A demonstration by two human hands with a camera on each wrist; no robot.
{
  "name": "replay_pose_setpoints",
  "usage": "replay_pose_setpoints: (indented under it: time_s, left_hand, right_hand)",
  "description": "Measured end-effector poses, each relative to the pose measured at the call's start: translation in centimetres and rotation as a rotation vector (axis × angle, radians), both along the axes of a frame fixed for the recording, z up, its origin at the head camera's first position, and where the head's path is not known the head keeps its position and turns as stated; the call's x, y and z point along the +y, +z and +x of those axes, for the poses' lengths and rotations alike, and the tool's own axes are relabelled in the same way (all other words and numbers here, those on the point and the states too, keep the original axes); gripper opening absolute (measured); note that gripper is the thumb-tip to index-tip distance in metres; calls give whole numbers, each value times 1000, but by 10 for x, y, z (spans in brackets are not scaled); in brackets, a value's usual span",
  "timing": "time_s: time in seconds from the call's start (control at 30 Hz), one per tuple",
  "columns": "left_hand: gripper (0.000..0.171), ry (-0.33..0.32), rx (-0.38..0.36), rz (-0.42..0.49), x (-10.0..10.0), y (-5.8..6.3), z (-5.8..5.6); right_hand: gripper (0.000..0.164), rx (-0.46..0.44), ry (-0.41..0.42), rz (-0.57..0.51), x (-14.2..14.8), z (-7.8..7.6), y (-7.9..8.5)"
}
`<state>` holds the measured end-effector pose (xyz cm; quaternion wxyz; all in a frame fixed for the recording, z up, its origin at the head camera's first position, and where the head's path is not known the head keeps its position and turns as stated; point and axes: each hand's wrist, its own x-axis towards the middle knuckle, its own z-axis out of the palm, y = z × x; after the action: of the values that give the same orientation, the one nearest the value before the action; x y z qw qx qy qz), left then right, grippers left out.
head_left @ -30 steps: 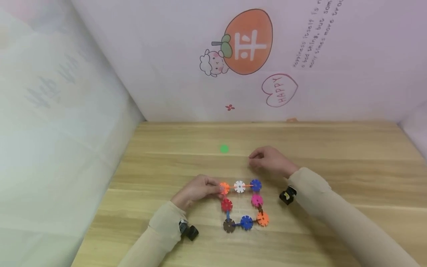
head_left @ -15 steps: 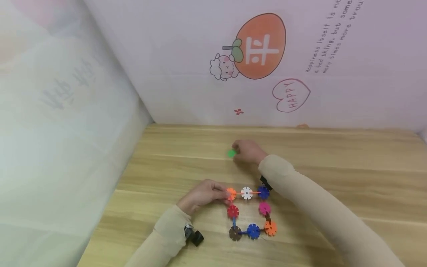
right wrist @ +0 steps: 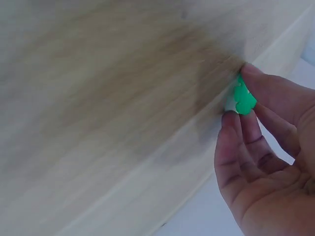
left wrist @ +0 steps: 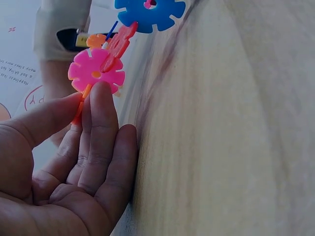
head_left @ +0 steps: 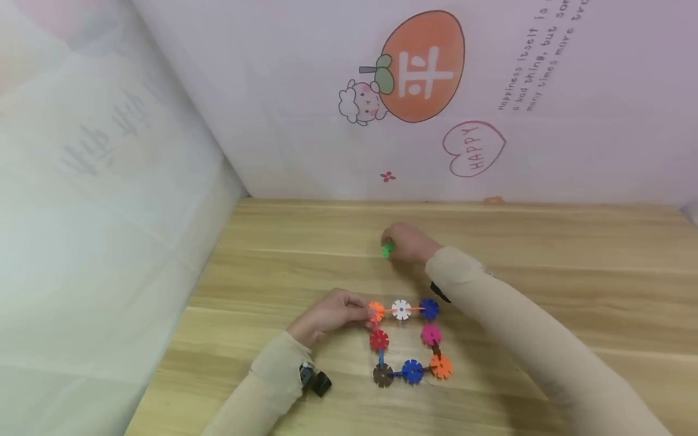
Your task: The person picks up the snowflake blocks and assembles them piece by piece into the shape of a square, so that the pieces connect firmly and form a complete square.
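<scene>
My left hand [head_left: 338,315] pinches the orange notched disc [head_left: 375,311] at one corner of a square loop of interlocking snowflake discs. In the left wrist view, thumb and fingers hold that disc edge-on, below a pink disc [left wrist: 91,69]. White [head_left: 401,310] and blue [head_left: 429,309] discs lie along the loop's far side. A red disc [head_left: 379,340] and a brown disc [head_left: 383,375] stand on its left side. Farther back, my right hand [head_left: 410,242] pinches a loose green disc [right wrist: 244,96] between thumb and fingers, partly hidden by them, close to the table top.
The loop lies on a wood-grain table [head_left: 283,242]. A white printed sheet [head_left: 294,121] rises behind the table, and another pale sheet [head_left: 120,242] borders the left. Each wrist carries a small black camera, the left one [head_left: 316,381] near the loop.
My right hand has moved left and away to the green disc, and its fingers now pinch it. My left hand stays on the orange disc; the view has shifted slightly.
</scene>
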<state>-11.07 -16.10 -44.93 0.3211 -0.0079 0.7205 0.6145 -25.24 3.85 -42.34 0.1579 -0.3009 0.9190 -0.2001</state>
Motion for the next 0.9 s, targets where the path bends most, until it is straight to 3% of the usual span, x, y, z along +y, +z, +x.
replay_pose_setpoints:
  time_s: [0.23, 0.47, 0.67, 0.9]
  left_hand:
    - [16, -11, 22, -30, 0, 4, -1]
    - [17, -25, 34, -36, 1, 4, -2]
    - [19, -43, 49, -64, 1, 4, -2]
    - [21, -18, 38, -78, 6, 5, 1]
  right_hand:
    - [17, -81, -56, -113, 45, 17, -1]
    - [15, -131, -169, -175, 93, 44, -7]
    - [17, -177, -219, -211, 117, 67, -8]
    - [15, -240, -299, -235, 134, 90, -9]
